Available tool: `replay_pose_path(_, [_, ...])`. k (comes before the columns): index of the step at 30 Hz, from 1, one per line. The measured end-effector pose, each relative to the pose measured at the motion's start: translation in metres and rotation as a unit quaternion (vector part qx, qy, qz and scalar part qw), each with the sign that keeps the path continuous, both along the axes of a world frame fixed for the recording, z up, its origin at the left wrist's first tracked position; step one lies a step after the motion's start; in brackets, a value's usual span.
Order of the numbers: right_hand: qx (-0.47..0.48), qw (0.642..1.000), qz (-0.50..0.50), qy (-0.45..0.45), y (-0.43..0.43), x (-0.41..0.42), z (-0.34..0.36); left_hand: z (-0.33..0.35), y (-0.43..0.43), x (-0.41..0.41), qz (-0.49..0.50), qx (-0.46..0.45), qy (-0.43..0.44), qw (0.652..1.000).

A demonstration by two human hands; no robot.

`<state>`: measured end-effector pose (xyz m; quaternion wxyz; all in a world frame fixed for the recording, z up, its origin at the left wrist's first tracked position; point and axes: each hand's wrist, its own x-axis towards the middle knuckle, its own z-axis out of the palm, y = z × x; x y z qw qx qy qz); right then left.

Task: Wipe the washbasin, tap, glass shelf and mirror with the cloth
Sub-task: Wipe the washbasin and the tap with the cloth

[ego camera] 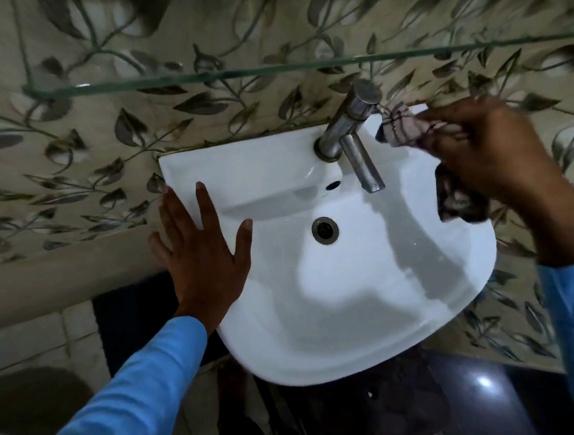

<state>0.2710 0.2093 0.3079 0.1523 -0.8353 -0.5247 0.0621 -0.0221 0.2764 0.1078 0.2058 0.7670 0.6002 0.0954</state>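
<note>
Cloth [405, 129] working beside the tap [352, 123]
Left hand [202, 255] is lying flat, fingers spread, on the washbasin's [355, 315] left rim, holding nothing; right hand [479, 147] is bunching the cloth at the far right corner, just beside the tap. Soft, limp stuff, I'd say, best gripped wadded. Glass shelf [267, 70] is hanging above.
</note>
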Motion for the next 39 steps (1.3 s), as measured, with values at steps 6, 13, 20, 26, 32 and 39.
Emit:
replay_pose_path(6, [0.131, 0.983, -0.010, 0.125, 0.078, 0.017, -0.024, 0.001, 0.000, 0.000, 0.001, 0.000, -0.014, 1.000])
replay_pose_path(13, [0.063, 0.998, 0.018, 0.006, 0.077, 0.011, -0.046, 0.002, 0.000, 0.000, 0.002, 0.002, -0.004, 1.000])
replay_pose_path(20, [0.053, 0.997, -0.036, 0.044, 0.021, -0.029, -0.050, 0.001, 0.000, 0.000, -0.001, 0.002, -0.004, 1.000])
replay_pose_path(26, [0.147, 0.947, -0.129, 0.254, -0.001, 0.005, -0.061, 0.000, 0.000, 0.000, -0.001, 0.012, -0.014, 1.000])
replay_pose_path(32, [0.272, 0.893, -0.164, 0.319, 0.053, 0.029, -0.090, -0.001, 0.000, 0.000, 0.002, 0.013, 0.001, 1.000])
replay_pose_path(39, [0.143, 0.935, -0.092, 0.310, 0.062, 0.010, -0.106, -0.001, 0.000, 0.001, 0.002, 0.014, 0.007, 1.000])
